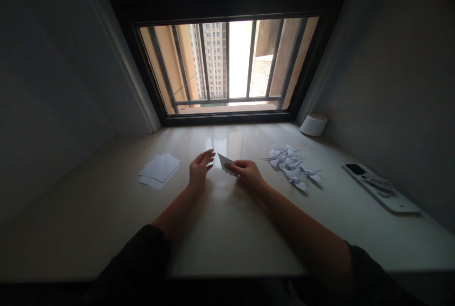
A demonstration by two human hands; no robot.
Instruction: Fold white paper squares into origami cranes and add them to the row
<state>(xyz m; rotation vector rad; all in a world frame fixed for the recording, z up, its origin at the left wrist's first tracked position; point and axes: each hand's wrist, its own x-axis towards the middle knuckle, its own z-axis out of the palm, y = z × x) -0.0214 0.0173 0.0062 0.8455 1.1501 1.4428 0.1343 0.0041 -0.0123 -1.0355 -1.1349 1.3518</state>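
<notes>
A small folded piece of white paper (224, 161) is pinched between the thumb and fingers of my right hand (248, 172). Its pointed end aims up and to the left. Just left of it, apart from the paper, my left hand (201, 167) is held with curved fingers spread from the thumb and nothing between them. Both hands are over the middle of the white sill. Several folded paper cranes (292, 166) lie in a loose cluster to the right of my right hand. A stack of white paper sheets (160, 169) lies to the left of my left hand.
A phone (380, 190) with a decorated case lies at the far right of the white sill (227, 235). Near the window's right corner stands a white cylindrical object (313, 125). A dark-framed window (227, 118) with bars closes off the back; walls flank both sides.
</notes>
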